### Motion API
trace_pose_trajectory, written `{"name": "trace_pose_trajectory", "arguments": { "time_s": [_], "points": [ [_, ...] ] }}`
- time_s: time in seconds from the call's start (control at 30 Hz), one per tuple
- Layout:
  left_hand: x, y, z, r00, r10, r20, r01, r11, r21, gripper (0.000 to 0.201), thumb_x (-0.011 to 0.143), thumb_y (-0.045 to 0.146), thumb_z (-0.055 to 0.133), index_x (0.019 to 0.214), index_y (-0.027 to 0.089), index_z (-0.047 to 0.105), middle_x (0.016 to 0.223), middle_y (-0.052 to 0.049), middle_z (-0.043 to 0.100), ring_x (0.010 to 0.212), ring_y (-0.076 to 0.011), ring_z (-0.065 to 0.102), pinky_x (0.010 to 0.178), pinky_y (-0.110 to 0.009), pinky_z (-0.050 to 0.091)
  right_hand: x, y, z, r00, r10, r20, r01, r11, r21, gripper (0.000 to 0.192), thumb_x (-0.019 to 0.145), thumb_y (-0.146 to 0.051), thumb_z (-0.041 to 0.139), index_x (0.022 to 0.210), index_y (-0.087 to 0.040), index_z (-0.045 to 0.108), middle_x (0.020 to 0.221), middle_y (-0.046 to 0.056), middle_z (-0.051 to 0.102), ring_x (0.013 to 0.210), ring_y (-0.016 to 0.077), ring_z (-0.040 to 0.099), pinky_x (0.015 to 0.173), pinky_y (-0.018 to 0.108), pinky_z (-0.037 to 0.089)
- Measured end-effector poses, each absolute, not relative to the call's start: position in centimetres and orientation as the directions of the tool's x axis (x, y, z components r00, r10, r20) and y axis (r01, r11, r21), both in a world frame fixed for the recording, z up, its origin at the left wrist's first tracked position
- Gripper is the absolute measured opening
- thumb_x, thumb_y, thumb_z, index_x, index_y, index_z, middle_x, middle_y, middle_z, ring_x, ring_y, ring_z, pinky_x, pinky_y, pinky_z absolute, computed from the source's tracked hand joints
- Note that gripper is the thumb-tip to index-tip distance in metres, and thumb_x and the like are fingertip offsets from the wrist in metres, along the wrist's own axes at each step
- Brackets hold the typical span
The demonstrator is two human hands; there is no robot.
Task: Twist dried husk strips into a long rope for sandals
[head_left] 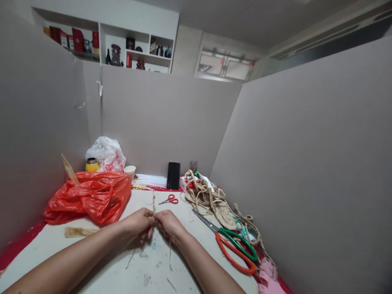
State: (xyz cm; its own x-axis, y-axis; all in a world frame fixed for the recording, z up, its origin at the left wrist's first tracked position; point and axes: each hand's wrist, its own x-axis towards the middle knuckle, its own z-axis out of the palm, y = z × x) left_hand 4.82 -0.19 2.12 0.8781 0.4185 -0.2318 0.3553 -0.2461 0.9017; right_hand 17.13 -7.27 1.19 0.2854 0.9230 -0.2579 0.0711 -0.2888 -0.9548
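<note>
My left hand (140,224) and my right hand (169,226) meet over the white board (183,261), both with fingers closed. Between the fingertips they pinch a thin braided straw cord (154,201), whose finished-looking length points away from me. Two loose straw ends hang below, one under each hand. The exact crossing of the strands is hidden by the fingers. Small red-handled scissors (170,199) lie just beyond my right hand. Large scissors with green and orange handles (235,250) rest to its right, blades angled toward the back.
A red plastic bag (92,196) and a straw bundle (78,232) lie at left. Behind stand a yellow jar (92,165), a white plastic bag (107,153), a paper cup (130,171) and a phone (173,175). Woven straw pieces (225,210) pile at right. Grey partitions (165,118) enclose the table.
</note>
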Motion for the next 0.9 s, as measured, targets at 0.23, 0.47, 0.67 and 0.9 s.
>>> {"name": "trace_pose_trajectory", "arguments": {
  "time_s": [0.23, 0.47, 0.67, 0.9],
  "points": [
    [5.2, -2.4, 0.0, 0.848, 0.492, -0.196, 0.23, -0.008, 0.973, 0.032, 0.066, 0.042, 0.053, 0.079, 0.013, 0.054, 0.058, -0.005, 0.062, 0.032, -0.0106, 0.048, 0.035, -0.024, 0.04, 16.6, -7.7, 0.9, 0.164, 0.94, -0.299, -0.046, -0.296, -0.954, 0.035, 0.083, -0.017, 0.047, 0.048, -0.016, 0.043, 0.031, -0.01, 0.031, 0.024, 0.0031, 0.02, 0.029, 0.019, 0.009],
    [3.1, -0.8, 2.5, 0.722, 0.656, -0.219, 0.372, -0.101, 0.923, 0.039, 0.068, 0.049, 0.06, 0.084, 0.014, 0.054, 0.052, 0.003, 0.055, 0.039, -0.0087, 0.046, 0.042, -0.02, 0.032, 18.1, -7.7, 1.0, 0.066, 0.944, -0.322, -0.187, -0.306, -0.934, 0.006, 0.067, -0.017, 0.051, 0.065, -0.014, 0.055, 0.036, -0.012, 0.029, 0.029, 0.0025, 0.015, 0.032, 0.016, 0.007],
    [5.2, 0.3, 1.5, 0.712, 0.668, -0.219, 0.27, 0.028, 0.962, 0.028, 0.07, 0.044, 0.053, 0.068, 0.016, 0.047, 0.053, 0.004, 0.048, 0.045, -0.0071, 0.043, 0.046, -0.02, 0.032, 18.3, -7.5, 0.7, -0.001, 0.947, -0.321, -0.172, -0.316, -0.933, 0.006, 0.067, -0.02, 0.05, 0.062, -0.017, 0.048, 0.039, -0.013, 0.027, 0.032, 0.0027, 0.012, 0.033, 0.017, 0.007],
    [6.2, -0.2, 0.9, 0.795, 0.532, -0.292, 0.311, 0.056, 0.949, 0.033, 0.072, 0.048, 0.048, 0.06, 0.018, 0.043, 0.046, 0.008, 0.034, 0.035, -0.0039, 0.021, 0.037, -0.02, 0.011, 19.9, -7.7, 1.3, -0.058, 0.944, -0.325, -0.029, -0.327, -0.945, 0.012, 0.072, -0.024, 0.048, 0.065, -0.016, 0.054, 0.038, -0.012, 0.028, 0.031, 0.004, 0.013, 0.033, 0.019, 0.008]
  ]
}}
